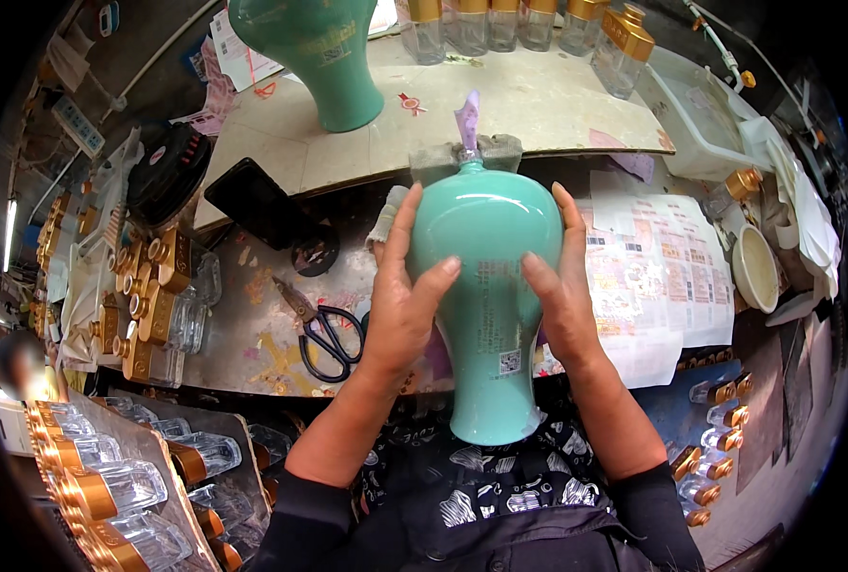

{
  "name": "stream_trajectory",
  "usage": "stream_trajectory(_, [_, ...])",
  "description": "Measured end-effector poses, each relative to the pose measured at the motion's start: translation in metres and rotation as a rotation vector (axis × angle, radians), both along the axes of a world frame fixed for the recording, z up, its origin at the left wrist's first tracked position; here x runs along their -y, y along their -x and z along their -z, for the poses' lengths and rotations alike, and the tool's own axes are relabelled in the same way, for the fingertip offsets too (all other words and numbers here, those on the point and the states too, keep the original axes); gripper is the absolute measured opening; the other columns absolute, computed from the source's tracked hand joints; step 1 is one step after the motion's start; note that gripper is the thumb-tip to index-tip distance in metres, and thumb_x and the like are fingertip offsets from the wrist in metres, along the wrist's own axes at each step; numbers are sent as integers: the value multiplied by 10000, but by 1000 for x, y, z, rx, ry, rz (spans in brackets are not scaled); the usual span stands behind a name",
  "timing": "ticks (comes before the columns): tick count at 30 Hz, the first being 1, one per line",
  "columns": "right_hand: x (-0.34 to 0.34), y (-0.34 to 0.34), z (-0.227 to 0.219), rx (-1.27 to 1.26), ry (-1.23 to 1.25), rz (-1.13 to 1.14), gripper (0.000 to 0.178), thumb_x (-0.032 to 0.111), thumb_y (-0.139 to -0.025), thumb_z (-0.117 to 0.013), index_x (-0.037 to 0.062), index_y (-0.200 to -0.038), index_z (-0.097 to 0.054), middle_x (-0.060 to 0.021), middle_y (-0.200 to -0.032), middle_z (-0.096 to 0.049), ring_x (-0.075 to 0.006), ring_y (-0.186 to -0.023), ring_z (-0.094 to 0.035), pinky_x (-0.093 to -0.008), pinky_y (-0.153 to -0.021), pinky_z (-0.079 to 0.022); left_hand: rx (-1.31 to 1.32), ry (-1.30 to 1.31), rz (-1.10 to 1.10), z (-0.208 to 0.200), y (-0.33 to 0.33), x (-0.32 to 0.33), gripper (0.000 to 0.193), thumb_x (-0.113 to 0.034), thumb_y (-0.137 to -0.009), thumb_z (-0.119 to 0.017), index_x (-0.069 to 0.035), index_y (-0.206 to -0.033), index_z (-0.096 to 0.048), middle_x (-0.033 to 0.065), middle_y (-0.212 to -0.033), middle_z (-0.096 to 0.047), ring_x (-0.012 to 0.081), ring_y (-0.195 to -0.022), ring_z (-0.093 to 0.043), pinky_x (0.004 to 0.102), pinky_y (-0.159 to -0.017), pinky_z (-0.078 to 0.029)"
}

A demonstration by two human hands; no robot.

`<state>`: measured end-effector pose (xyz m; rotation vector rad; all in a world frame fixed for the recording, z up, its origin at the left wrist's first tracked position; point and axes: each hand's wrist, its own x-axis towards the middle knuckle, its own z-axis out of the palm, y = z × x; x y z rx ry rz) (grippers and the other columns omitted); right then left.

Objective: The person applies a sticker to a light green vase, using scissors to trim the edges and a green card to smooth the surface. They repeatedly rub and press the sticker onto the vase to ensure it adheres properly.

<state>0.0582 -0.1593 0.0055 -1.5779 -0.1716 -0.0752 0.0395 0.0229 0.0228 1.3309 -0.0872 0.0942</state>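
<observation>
A glossy turquoise vase-shaped bottle (486,224) lies between my two hands, its narrow neck pointing away from me and its base toward my lap. Dark print and a small square code mark its near side. My left hand (407,276) grips the left of its broad shoulder, thumb on the front. On the opposite side my right hand (562,281) holds it the same way. A pale purple cloth strip (467,119) sticks up at the neck, in front of a grey pad (500,153). The fingertips behind the bottle are partly hidden.
Black-handled scissors (324,334) and a phone (252,202) on a stand lie to the left. Label sheets (658,257) cover the right side. Another turquoise bottle (338,71) stands on the raised board (500,91), with gold-topped glass bottles (624,48) behind. Crates of glass bottles (124,486) flank me.
</observation>
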Motion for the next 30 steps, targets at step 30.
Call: stream_trajectory(30, [1,0,0,71,127,18,1001,369,-816,-773,62,-1558,-176,-223,-1491,-263,-349,-1406,-311,-459,-1162,-293,-1,8,-12,-3,1,5,905,-127,-834,-767,-57,-1570,-246,154,-1441,-435,240,-1304,-468,373,-1089,-410])
